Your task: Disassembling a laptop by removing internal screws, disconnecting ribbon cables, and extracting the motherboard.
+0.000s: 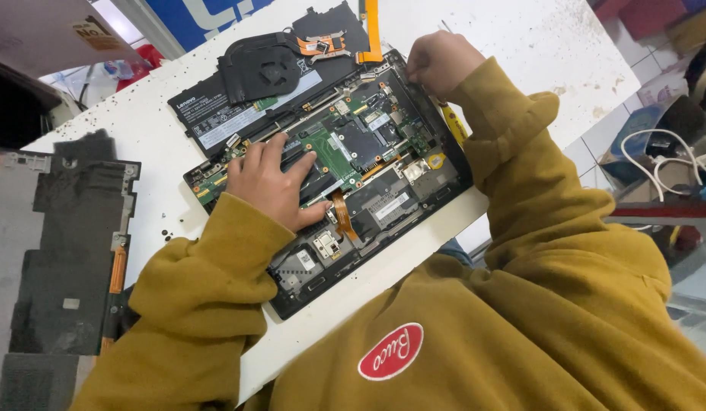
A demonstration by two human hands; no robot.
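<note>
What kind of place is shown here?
Probably an electronics repair shop: an opened laptop on a white worktable, a removed cooling fan and a detached bottom cover.

Black battery pack (216, 113) on white table (520, 38), top-left of centre. Fan w/ copper heatpipe (273, 65) lying partly on it. Orange flex cable (370, 27) nr top edge. Black bottom cover (71, 251) at left, w/ orange strip. White cables (661, 164) on blue box at right, off table.
</note>
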